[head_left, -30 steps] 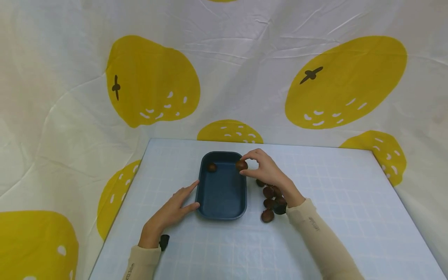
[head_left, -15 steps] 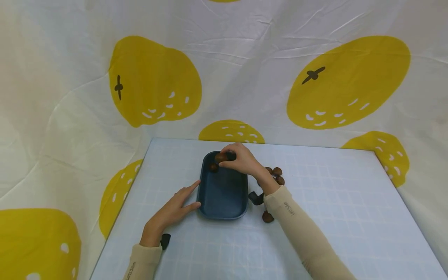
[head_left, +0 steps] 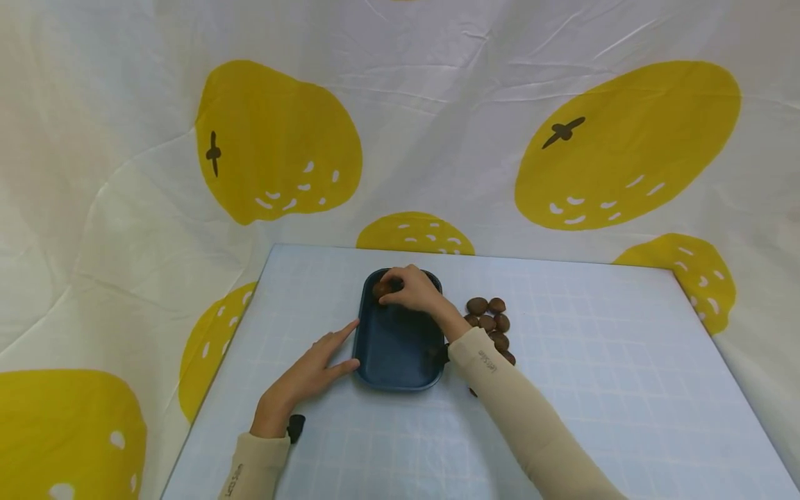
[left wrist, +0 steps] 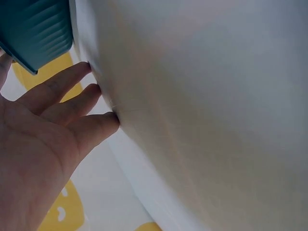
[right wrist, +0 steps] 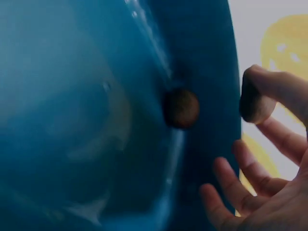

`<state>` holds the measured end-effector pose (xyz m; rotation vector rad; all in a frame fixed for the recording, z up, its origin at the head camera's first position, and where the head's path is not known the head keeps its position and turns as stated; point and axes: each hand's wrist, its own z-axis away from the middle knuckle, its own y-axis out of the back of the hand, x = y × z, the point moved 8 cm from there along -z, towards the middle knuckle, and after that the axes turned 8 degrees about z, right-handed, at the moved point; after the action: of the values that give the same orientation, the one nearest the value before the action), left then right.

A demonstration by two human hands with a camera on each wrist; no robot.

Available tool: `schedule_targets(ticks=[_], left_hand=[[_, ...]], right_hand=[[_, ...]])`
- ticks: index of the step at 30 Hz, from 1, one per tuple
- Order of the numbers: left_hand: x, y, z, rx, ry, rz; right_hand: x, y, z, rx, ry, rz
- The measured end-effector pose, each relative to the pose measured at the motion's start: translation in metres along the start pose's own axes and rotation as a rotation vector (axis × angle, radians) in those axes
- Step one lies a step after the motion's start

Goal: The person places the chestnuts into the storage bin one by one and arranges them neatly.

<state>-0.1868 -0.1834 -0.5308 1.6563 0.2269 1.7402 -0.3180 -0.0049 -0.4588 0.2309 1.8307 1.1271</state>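
Observation:
A dark blue tray (head_left: 400,347) stands on the table, its far left part under my right hand (head_left: 414,290). That hand pinches a brown chestnut (head_left: 380,290) between thumb and finger. In the right wrist view the pinched chestnut (right wrist: 257,98) is at the fingertips of the right hand (right wrist: 269,178), and another chestnut (right wrist: 182,108) lies inside the tray (right wrist: 86,125). My left hand (head_left: 309,375) has its fingers spread, touching the tray's left side. The left wrist view shows the left hand (left wrist: 43,139) with extended fingertips on the table, beside the tray (left wrist: 41,31).
Several chestnuts (head_left: 486,323) lie in a group right of the tray, partly behind the right sleeve (head_left: 512,403). The white table (head_left: 600,361) ends at a hanging white cloth (head_left: 437,139) with yellow fruit prints.
Carrying the chestnut, my right hand has moved left across the tray, then slightly down and nearer its left wall. More of the chestnut group shows. The left hand stays at the tray's side.

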Motion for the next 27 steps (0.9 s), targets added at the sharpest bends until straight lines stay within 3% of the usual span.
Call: schedule_targets(ticks=[16,27], left_hand=[[0.0,-0.001,-0.001,-0.005,-0.009,0.005],[0.001,-0.002,0.0,0.006,-0.016,0.002]], right_hand=[[0.024,-0.042,-0.002,-0.121,-0.184,0.123],[0.022,-0.052,0.003,-0.161,-0.212,0.202]])
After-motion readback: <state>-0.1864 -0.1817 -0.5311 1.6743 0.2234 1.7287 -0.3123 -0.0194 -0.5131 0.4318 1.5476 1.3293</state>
